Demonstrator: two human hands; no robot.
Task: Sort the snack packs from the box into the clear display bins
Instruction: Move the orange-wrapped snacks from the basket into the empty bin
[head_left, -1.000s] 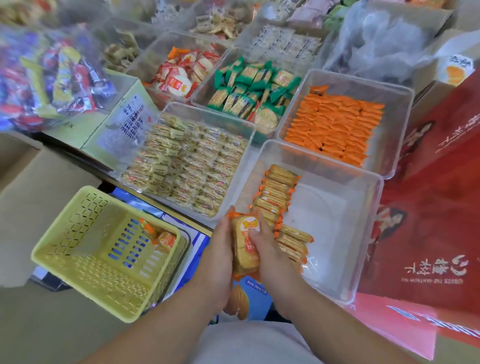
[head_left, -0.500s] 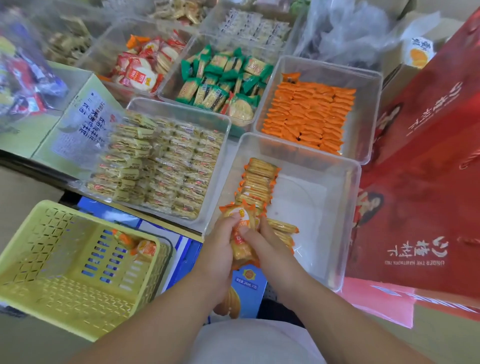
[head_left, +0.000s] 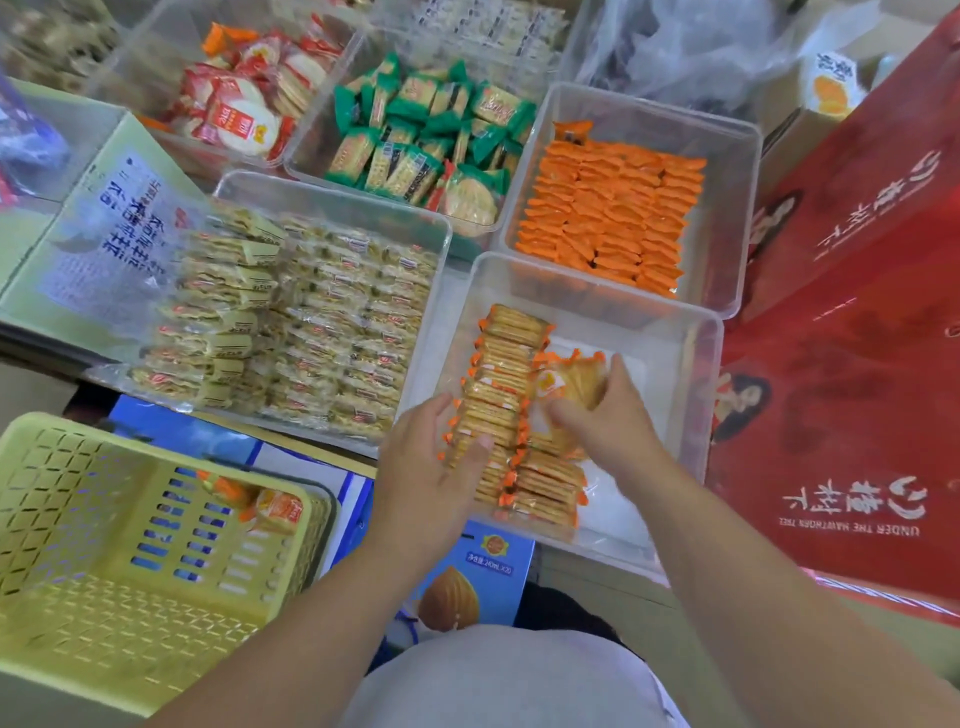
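A clear bin (head_left: 691, 364) right in front of me holds a row of orange-edged cracker packs (head_left: 506, 374) along its left side. My right hand (head_left: 608, 421) grips one such cracker pack (head_left: 571, 382) inside the bin, just right of the row. My left hand (head_left: 431, 467) rests with straight fingers against the near left end of the row. A yellow plastic basket (head_left: 104, 597) at the lower left holds two more orange packs (head_left: 270, 506).
Other clear bins stand behind: pale yellow packs (head_left: 291, 317), orange packs (head_left: 608, 213), green packs (head_left: 431, 140), red-and-white packs (head_left: 244, 98). A tall red carton (head_left: 857, 338) walls the right side. A blue box (head_left: 467, 582) lies under the bin's near edge.
Both hands held one pack together at the bin's near edge. Now the right hand has carried it into the bin beside the row, and the left hand has let go and touches the row.
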